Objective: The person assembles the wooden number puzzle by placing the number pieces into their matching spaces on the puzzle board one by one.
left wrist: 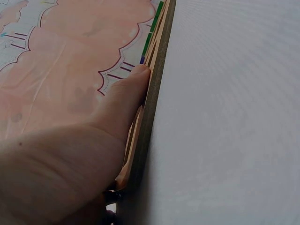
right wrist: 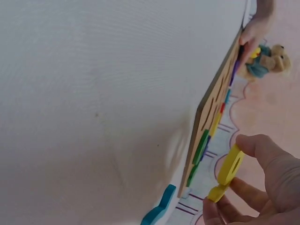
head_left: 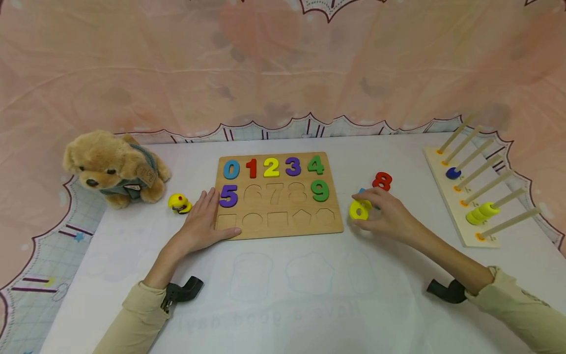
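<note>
R hand [head_left: 391,211] is grasping the yel. 6 [head_left: 358,210], thumb on one side, fingers on the other, just off the R edge of the wooden board [head_left: 283,232]; R wrist view is showing the pc. being held up off the bench [head_left: 309,314]. Blue pc. [right wrist: 159,208] is lying on the bench nr the board, partly hidden by R hand in head view; red 8 [head_left: 382,181] is lying just beyond. L hand [head_left: 199,223] is resting on the board's L edge, fingers straight and loose, thumb lying along the nr. edge, clenching nothing. Board is carrying 0–4 in the top row, 5 and 9 at either end of the mid row w/ outlines of 6, 7, 8 showing btwn; shape outlines are running along the bottom row. Yel. duck [head_left: 178,202] is sitting close to L hand, plush dog [head_left: 117,169] behind it, to the L. Peg stand [head_left: 447,189] is standing far R, w/ blue bead [head_left: 453,173] and yel. beads [head_left: 482,214] sitting on separate pegs.
</note>
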`<state>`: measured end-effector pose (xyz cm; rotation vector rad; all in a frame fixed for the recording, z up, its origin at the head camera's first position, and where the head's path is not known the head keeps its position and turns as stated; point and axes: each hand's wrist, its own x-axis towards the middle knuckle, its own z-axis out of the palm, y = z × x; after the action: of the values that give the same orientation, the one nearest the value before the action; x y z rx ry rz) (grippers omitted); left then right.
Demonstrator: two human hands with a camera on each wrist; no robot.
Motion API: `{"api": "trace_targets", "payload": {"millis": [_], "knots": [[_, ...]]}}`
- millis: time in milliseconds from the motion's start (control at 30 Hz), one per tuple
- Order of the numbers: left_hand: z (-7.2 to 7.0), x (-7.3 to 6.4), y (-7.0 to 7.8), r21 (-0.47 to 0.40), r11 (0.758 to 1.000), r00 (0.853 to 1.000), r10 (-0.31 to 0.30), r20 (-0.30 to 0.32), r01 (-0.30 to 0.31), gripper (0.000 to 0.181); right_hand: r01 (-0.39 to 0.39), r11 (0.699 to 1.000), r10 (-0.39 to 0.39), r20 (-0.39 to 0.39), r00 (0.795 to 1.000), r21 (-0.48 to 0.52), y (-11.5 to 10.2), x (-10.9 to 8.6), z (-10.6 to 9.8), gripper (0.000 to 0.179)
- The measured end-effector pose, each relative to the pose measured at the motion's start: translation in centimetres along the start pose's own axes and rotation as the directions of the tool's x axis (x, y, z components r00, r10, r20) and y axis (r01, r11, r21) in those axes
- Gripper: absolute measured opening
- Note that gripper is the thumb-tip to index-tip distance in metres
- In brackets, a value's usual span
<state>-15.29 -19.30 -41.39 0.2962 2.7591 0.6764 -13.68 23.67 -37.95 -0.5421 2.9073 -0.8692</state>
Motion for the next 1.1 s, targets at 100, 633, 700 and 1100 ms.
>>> {"api": "trace_targets", "payload": {"millis": [100,633,700,1100], "knots": [[0.0,0.0,0.0,0.001,1.0,1.0,-0.001,0.0,0.001,0.119,0.028,1.0,-0.028,-0.031,0.999,0.005,-0.2,0.1,0.0,0.053],[-0.1,-0.2,-0.1,-0.002,1.0,1.0,0.001,0.005,-0.001,0.119,0.134,0.989,-0.128,-0.092,0.988,0.064,-1.7,0.9,0.1,0.055],[-0.1,-0.2,-0.1,-0.003,1.0,1.0,0.002,0.005,-0.002,0.119,0.128,0.988,-0.121,-0.086,0.989,0.083,-1.9,1.1,0.2,0.058],[0.0,0.1,-0.1,0.001,1.0,1.0,-0.003,0.005,0.003,0.119,0.137,0.979,-0.13,-0.053,0.99,0.152,-3.4,2.3,1.0,0.062]]}}
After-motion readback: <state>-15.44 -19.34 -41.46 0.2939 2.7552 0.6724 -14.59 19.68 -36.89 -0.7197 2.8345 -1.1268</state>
